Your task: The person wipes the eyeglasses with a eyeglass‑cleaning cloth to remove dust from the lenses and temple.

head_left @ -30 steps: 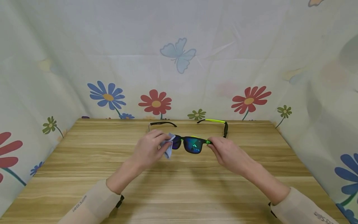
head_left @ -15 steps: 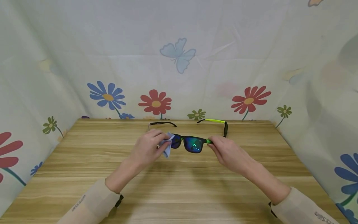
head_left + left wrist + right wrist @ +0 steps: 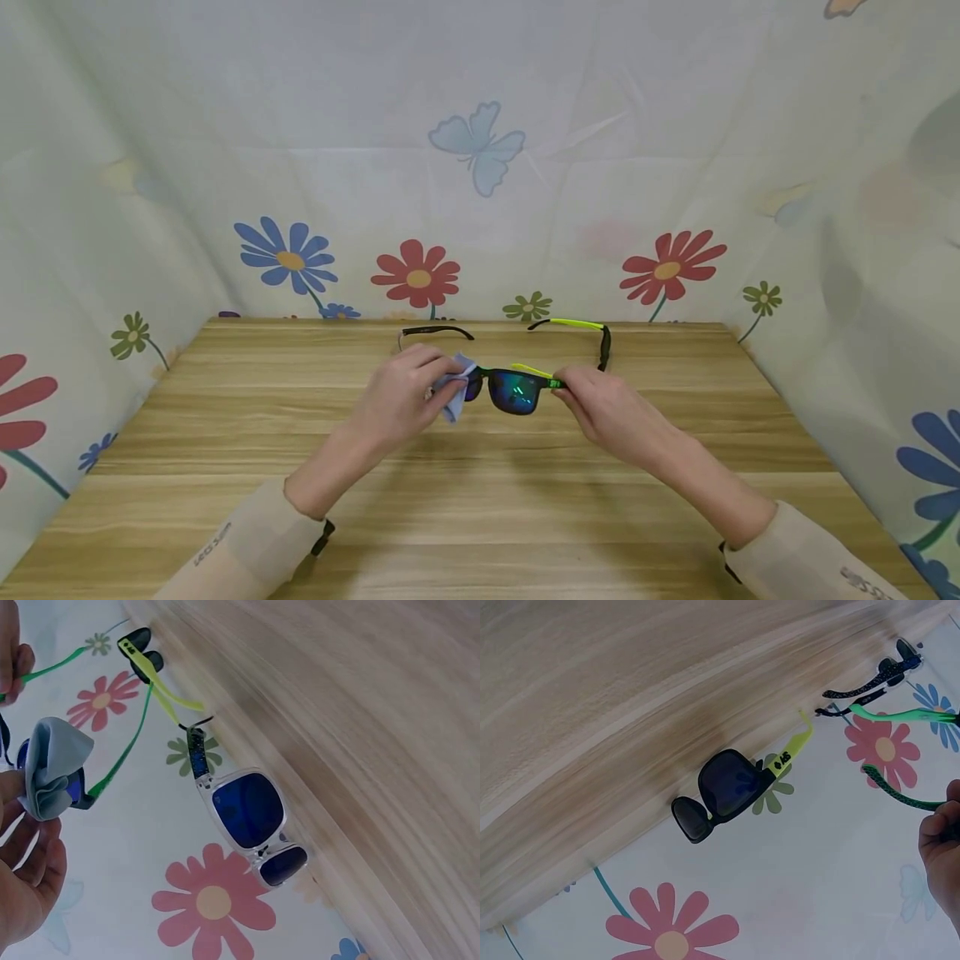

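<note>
My right hand (image 3: 615, 408) grips black-framed sunglasses (image 3: 514, 392) near the hinge at their right end, lenses facing me. Their bright green temples (image 3: 120, 766) stretch away on the far side. With my left hand (image 3: 401, 390) I pinch a light blue cloth (image 3: 455, 392) folded round the left lens, which is partly covered by it. In the left wrist view the cloth wraps both faces of that lens, thumb on one side and fingers on the other. The right wrist view catches only part of the right hand, at its edge.
On the wooden table (image 3: 480, 517), behind the hands, lie two more sunglasses. Clear-framed sunglasses (image 3: 251, 810) with blue lenses are at the left, mostly hidden by my left hand in the head view. Black-framed sunglasses (image 3: 731, 786) with yellow temples are at the right. A flowered curtain (image 3: 570, 217) stands behind.
The held sunglasses dip and shift slightly after rising a little half a second ago. The cloth has slid right, covering more of the left lens. My right hand stays nearly in place.
</note>
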`<move>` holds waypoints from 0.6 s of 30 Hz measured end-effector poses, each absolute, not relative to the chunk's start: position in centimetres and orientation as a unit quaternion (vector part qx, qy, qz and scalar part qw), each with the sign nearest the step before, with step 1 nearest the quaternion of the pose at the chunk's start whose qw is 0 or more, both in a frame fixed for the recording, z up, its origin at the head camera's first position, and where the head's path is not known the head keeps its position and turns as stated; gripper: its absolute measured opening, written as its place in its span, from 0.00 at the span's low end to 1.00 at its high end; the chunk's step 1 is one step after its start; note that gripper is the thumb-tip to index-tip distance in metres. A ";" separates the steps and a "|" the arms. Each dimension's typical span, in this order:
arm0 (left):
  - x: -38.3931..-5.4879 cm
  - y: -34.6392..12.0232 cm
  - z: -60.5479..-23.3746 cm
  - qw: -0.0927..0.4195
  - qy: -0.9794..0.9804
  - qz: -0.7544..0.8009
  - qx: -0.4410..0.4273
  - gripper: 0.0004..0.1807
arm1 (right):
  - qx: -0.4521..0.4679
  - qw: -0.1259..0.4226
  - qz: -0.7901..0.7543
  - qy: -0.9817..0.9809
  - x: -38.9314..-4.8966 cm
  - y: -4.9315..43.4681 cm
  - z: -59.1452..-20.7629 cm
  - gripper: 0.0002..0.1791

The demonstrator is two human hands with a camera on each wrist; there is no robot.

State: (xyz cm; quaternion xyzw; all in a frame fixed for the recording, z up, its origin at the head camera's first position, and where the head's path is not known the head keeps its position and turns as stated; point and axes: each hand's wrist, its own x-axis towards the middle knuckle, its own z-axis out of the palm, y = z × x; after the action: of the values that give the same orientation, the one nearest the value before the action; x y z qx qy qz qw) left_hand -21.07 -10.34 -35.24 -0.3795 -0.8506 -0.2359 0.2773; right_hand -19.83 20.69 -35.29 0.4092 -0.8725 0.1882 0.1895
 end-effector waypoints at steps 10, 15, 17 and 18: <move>-20.5 -9.7 -34.8 0.304 -0.831 -0.227 -0.406 0.10 | 0.443 0.217 0.176 -0.852 -20.2 20.3 -35.9 0.25; -20.6 -9.5 -34.7 0.306 -0.826 -0.225 -0.415 0.10 | 0.462 0.227 0.171 -0.840 -20.3 20.4 -36.0 0.25; -20.7 -9.5 -34.7 0.303 -0.823 -0.226 -0.424 0.10 | 0.467 0.225 0.170 -0.838 -20.3 20.4 -36.0 0.25; -20.7 -9.5 -34.7 0.300 -0.822 -0.225 -0.429 0.09 | 0.469 0.224 0.169 -0.838 -20.3 20.5 -35.9 0.26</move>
State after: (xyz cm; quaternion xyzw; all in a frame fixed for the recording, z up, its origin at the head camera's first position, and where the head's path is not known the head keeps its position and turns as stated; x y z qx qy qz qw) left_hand -20.73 -9.52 -34.66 -0.4286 -0.8220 -0.2247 0.3001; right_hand -20.35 20.46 -35.94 0.4686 -0.8377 0.1690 0.2238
